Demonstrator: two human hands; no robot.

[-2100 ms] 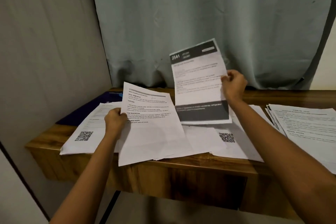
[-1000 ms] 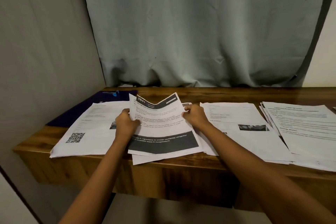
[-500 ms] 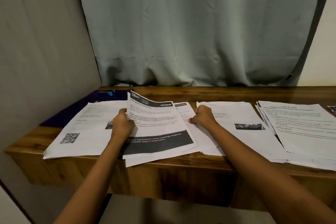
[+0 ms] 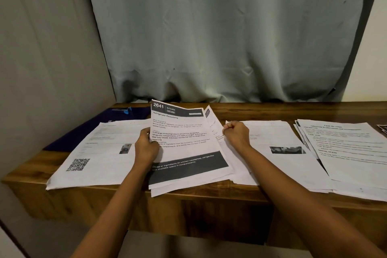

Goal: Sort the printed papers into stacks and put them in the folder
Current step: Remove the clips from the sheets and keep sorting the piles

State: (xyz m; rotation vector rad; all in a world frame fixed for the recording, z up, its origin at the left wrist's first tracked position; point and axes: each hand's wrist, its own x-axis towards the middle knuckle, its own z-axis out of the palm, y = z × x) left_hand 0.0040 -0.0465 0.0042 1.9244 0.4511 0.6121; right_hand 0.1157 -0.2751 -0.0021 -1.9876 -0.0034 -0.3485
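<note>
A middle stack of printed papers (image 4: pixel 184 148) lies at the table's front edge, topped by a sheet headed "2641 Kitchen" with dark bands. My left hand (image 4: pixel 145 146) grips the stack's left edge, the thumb on the top sheet. My right hand (image 4: pixel 236 135) is curled at the stack's right edge, pinching the sheets there. A left stack with a QR code (image 4: pixel 98 153) lies beside it, partly on a dark blue folder (image 4: pixel 98 125). Two more stacks, one with a photo (image 4: pixel 278 148) and one of text pages (image 4: pixel 347 151), lie to the right.
The wooden table (image 4: pixel 209 209) stands against a grey curtain (image 4: pixel 219 37) and a wall on the left. A blue clip (image 4: pixel 125 110) sits on the folder's far end. A dark printed sheet (image 4: pixel 382 130) peeks in at the right edge.
The dark-banded sheet came down from the air onto the middle stack. Both hands moved to the stack's sides; the right hand slid from the sheet's top to the stack's right edge.
</note>
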